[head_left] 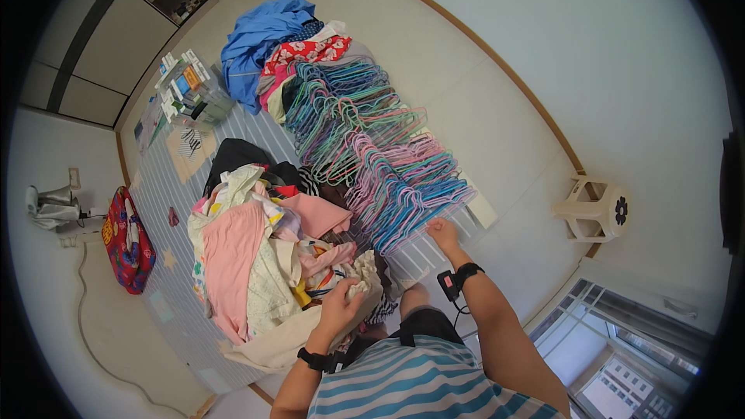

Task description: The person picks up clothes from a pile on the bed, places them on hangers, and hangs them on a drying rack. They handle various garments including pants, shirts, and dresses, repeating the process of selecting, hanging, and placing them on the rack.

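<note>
My left hand (341, 309) is closed on the gathered, ruffled edge of a cream garment (295, 330) at the near side of a clothes pile. Pink pants (231, 264), a white patterned piece (270, 295) and other mixed clothes lie heaped beside it. My right hand (444, 236) has its fingers curled together at the near right end of a long row of plastic hangers (403, 194). Whether those fingers hold a hanger end is too small to make out. The hangers are pink, blue, green and purple, packed closely together.
The piles lie on a grey striped bed sheet (167, 264). Beyond the hangers sits a second heap with a blue garment (260, 35). A clear box (198, 101) with packages stands far left. Right are a beige stool (590, 208) and a window (621, 349).
</note>
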Available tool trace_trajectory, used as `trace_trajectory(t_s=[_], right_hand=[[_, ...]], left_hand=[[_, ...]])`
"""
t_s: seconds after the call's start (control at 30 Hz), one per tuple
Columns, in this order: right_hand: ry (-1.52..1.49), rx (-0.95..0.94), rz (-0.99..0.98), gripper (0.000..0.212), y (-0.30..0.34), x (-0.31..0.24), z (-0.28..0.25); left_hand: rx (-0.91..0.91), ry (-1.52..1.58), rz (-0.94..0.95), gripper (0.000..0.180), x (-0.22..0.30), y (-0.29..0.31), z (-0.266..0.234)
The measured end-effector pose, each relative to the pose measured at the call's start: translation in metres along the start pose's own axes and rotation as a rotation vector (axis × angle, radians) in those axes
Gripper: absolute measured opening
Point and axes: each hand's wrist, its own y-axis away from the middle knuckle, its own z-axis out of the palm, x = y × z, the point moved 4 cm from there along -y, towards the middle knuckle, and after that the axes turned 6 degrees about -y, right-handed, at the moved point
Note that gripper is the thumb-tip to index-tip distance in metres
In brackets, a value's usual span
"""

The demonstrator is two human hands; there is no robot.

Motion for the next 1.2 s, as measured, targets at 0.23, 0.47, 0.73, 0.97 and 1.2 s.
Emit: trace_trajectory(t_s=[0.23,0.47,0.73,0.97,1.2], right_hand=[[0.286,0.147,-0.031,0.018,-0.066,0.036,0.002],[0.58,0.147,-0.071,0.021,-0.09,0.035,0.008],[0.82,0.062,-0.331,0.014,-0.087,0.009,0.009],[0.671,-0.296,-0.402,0.015,-0.04,-0.014,-0.004],[0.616,-0.426,-0.35,0.012,0.024,-0.074,-0.016]], left_hand=[[-0.02,-0.035,-0.123,0.029,0.006,-0.041,0.013],[-0.062,-0.039,-0.147,0.03,0.004,-0.062,0.028],[-0.035,-0.073,-0.141,0.029,0.017,-0.062,0.02],[-0.015,-0.142,-0.121,0.031,0.028,-0.048,-0.002],[0.093,-0.245,0.039,0.029,0.061,-0.016,-0.049]])
